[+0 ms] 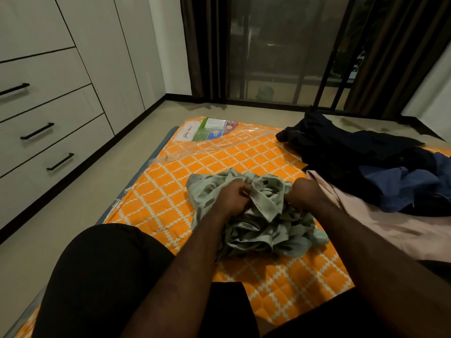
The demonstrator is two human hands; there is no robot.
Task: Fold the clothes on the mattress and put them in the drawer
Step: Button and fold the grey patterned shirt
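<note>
The pale green patterned shirt (256, 215) lies crumpled on the orange mattress (170, 191); left hand (230, 197) and right hand (306, 192) both grip its cloth.

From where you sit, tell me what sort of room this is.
Most likely a bedroom: an orange mattress lies on the floor, built-in wardrobe drawers line the left wall, and dark curtains flank a glass door.

Crumpled cloth shirt (256, 215), glossy plastic-wrapped mattress (195, 172)

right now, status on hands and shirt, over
Left hand and right hand both grip crumpled pale green printed shirt, not yet folded, on orange diamond-patterned mattress. Dark, blue and pink clothes heaped right. White drawers closed.
</note>
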